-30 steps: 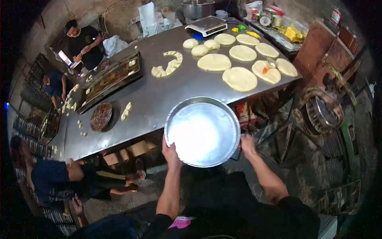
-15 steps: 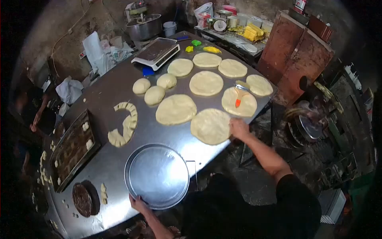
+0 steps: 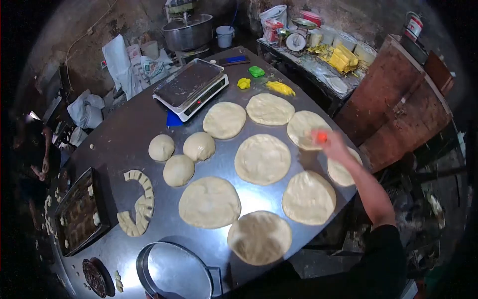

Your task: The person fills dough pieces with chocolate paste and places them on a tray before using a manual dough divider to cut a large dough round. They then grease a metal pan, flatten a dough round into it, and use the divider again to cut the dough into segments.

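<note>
Over flattened dough rounds (image 3: 262, 159), your right hand (image 3: 333, 146) pinched the orange-tipped tool (image 3: 322, 136); by the metal pan (image 3: 180, 271), your left hand (image 3: 155, 296) showed too little to tell!

Far off stand a big metal bowl (image 3: 188, 37) and a white bucket (image 3: 225, 40), with white bags (image 3: 118, 65) to the left and a brown cupboard (image 3: 383, 112) on the right.

Single head cam, worn by me: looks forward and steeply down, wide round view, close above the near edge of the bench (image 3: 124, 134), reaching past its far corner to the wall (image 3: 132, 22).
</note>
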{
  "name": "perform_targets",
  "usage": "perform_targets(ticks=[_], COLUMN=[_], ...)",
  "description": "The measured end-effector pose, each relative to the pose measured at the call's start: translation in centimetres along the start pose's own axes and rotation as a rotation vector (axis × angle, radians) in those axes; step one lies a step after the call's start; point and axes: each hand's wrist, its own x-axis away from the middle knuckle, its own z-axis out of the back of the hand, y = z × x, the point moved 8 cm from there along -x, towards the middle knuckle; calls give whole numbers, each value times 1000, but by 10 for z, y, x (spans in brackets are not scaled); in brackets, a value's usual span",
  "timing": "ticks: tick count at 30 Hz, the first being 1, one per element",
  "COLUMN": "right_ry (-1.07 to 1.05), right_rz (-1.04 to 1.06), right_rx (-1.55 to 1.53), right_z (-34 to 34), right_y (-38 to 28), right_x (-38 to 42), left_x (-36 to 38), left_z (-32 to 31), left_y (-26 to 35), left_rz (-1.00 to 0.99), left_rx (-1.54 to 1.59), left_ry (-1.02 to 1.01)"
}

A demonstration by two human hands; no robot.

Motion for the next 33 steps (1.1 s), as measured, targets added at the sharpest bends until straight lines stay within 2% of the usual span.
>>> perform_targets(ticks=[2,4,6,7,8,10,11,13,14,16,17,18,19,20,21,22,23,24,25,26,27,28,29,30,32,33], right_ry=[159,340,340,332,328,274,231,205,267,338,387,377,321,276,77,-81,-283,-235,-317,-617,-920,-1060,-1230,-1541,-1421,-1277], right_rz=[223,409,249,267,287,242,223,91,121,162,114,110,144,172,283,253,203,-26,-128,-160,-67,71,614,212,-67,487], right_rx=[-178,184,165,161,159,168,225,242,114,-201,-624,-890,-1134,-1337,-1472,-1592,-1648,-1692,-1570,-1432,-1328,-812,-797,-625,-696,-437], right_z=[27,35,25,16,7,-12,-19,-16,-1,29,39,45,43,31,7,-25,-68,-119,-176,-243,-286,-334,-354,-400,-453,-466], right_y=[-7,-5,17,26,39,69,78,79,75,55,45,34,34,18,-6,-8,-38,-41,-42,-52,-138,-175,-238,-229,-227,-270], right_x=[-73,-135,-188,-208,-224,-245,-249,-242,-237,-211,-186,-161,-142,-116,-94,-82,-61,-38,-6,40,107,175,239,306,339,320], left_x=[-10,-15,-14,1,-5,-11,-9,0,1,10,13,-18,-10,1,-12,-2,-3,-14,-12,-15,-20,-26,-20,-33,-39,-42], left_z=[-2,-1,0,-3,-3,1,-2,-3,-5,-2,-5,-3,-6,-21,-16,-17,-18,-20,-25,-26,-30,-29,-29,-37,-38,-38], left_y=[-14,-26,-18,6,-2,-31,-29,-41,-38,8,-4,-67,-55,-35,-49,-36,-36,-59,-18,-16,-9,0,22,-2,10,13], left_rz=[13,22,-206,-201,-248,-112,-113,114,118,-197,186,78,38,173,112,177,235,152,31,154,131,22,20,-4,-209,-228], left_rx=[-79,-168,-303,-299,-328,-175,-176,91,88,-236,-137,297,269,530,316,288,187,277,278,214,266,106,171,251,204,185], left_ry=[23,60,109,114,101,87,92,136,132,143,82,85,148,106,-11,89,62,126,55,43,23,57,30,7,39,10])
